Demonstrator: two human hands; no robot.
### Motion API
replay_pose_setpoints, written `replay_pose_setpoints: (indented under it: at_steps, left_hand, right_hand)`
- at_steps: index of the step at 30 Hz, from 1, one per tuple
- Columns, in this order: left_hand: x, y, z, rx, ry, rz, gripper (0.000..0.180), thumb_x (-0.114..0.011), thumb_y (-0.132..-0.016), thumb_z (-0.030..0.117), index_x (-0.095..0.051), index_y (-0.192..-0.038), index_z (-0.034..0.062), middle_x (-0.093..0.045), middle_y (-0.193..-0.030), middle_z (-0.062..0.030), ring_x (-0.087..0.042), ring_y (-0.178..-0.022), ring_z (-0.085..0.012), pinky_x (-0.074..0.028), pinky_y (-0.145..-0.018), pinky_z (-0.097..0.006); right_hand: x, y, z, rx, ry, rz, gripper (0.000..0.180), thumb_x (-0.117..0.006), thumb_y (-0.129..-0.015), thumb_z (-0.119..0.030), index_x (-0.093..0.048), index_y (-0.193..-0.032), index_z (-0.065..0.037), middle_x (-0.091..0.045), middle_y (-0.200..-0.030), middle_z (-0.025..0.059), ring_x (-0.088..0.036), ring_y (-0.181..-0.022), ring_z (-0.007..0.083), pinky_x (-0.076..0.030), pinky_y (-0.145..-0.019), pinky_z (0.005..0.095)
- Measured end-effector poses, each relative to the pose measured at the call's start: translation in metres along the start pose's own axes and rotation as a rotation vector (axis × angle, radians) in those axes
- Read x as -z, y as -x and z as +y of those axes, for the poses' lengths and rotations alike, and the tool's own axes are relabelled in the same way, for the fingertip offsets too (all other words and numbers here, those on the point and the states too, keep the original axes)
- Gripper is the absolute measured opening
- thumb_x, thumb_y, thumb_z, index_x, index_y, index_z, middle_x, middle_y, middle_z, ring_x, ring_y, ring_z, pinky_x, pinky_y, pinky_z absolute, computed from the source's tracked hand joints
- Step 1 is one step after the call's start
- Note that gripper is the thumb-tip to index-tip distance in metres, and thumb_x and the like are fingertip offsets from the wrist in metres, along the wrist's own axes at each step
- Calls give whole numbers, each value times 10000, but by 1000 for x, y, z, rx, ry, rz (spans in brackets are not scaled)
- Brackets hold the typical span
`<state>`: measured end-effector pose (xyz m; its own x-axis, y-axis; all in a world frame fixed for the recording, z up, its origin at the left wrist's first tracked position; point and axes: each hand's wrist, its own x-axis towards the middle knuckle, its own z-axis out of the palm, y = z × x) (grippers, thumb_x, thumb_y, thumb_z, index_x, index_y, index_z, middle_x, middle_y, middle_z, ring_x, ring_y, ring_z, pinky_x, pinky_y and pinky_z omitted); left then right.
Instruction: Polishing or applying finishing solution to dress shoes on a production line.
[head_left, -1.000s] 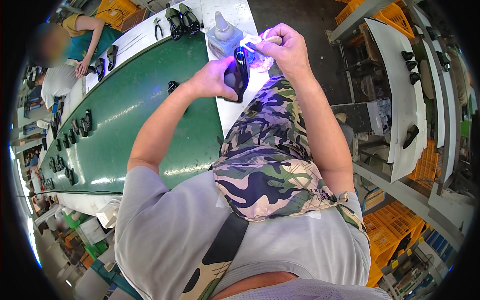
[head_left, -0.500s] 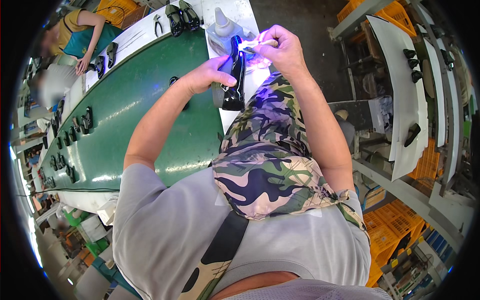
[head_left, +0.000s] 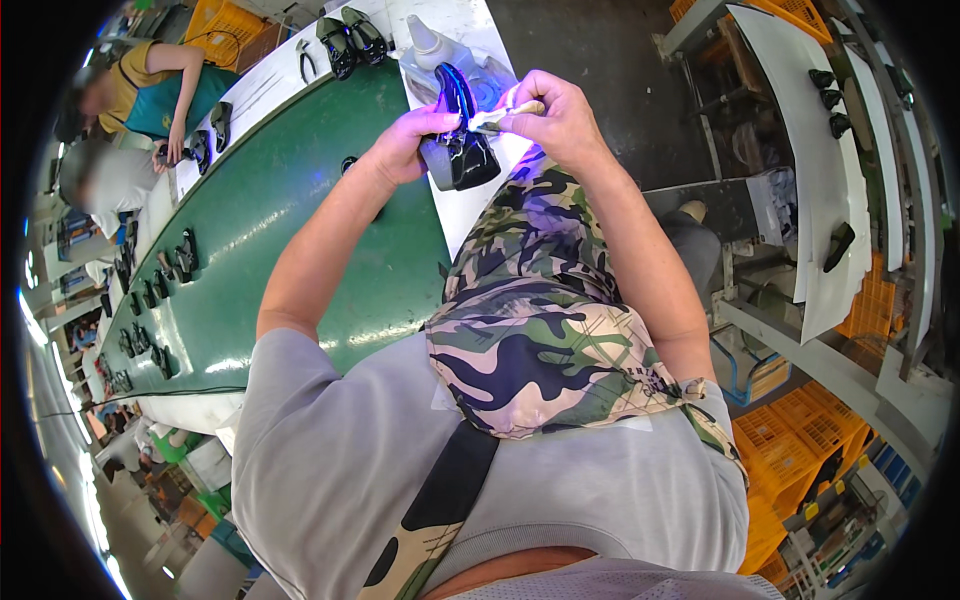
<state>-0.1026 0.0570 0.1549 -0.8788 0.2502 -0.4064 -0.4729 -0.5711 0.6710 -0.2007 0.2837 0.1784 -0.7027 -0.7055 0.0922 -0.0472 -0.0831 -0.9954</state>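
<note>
A glossy black shoe (head_left: 470, 168) is gripped in my left hand (head_left: 408, 143), whose thumb presses on its upper. It hangs over the white work surface (head_left: 446, 218), its heel end toward me and its narrow end pointing away. My right hand (head_left: 562, 118) pinches a small crumpled white cloth (head_left: 490, 121), the cloth's tip against the shoe's side. Bluish-purple light falls on the cloth, the shoe and my fingers. Just beyond the shoe stands a translucent bottle with a cone-shaped nozzle (head_left: 425, 38).
Left of me runs a green conveyor belt (head_left: 290, 240) carrying several dark shoes (head_left: 182, 255). Pliers (head_left: 305, 62) and dark shoes (head_left: 350, 40) lie along its far edge, where another person (head_left: 165, 85) handles a shoe. Yellow crates (head_left: 790, 450) and a white shelf (head_left: 790, 150) stand right.
The shoe has turned in my left hand, its heel end swinging right and away from me. My right hand has moved slightly nearer, bringing the cloth lower along the shoe.
</note>
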Motion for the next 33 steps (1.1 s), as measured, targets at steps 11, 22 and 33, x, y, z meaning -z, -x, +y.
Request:
replay_pose_setpoints:
  at_steps: [11, 22, 33]
  left_hand:
    - [-25, -31, -8, -42, -3, 87, 379, -682, -859, 180, -586, -1172, -10, -690, -1040, -120, -680, -933, -235, -527, -934, -384]
    - [-43, -67, -20, -180, 275, -30, 553, -675, -853, 163, -471, -1339, -2, -589, -1283, -203, -579, -1201, -362, -408, -1105, -520]
    - [-107, -119, -14, -347, -84, 9, 661, -690, -825, 128, -392, -1405, 19, -553, -1294, -154, -559, -1207, -309, -436, -1066, -455]
  right_hand:
    - [33, 31, -4, 132, 0, 100, 215, -736, -743, 1, -529, -779, -48, -628, -920, 72, -557, -846, 115, -448, -746, 257]
    - [67, 60, 21, 123, -263, 298, 198, -715, -777, 21, -534, -797, -56, -644, -955, 85, -576, -851, 115, -470, -748, 259]
    - [108, 79, 23, 22, -688, 580, 196, -754, -763, 16, -583, -829, -54, -600, -781, 9, -578, -700, 97, -485, -650, 250]
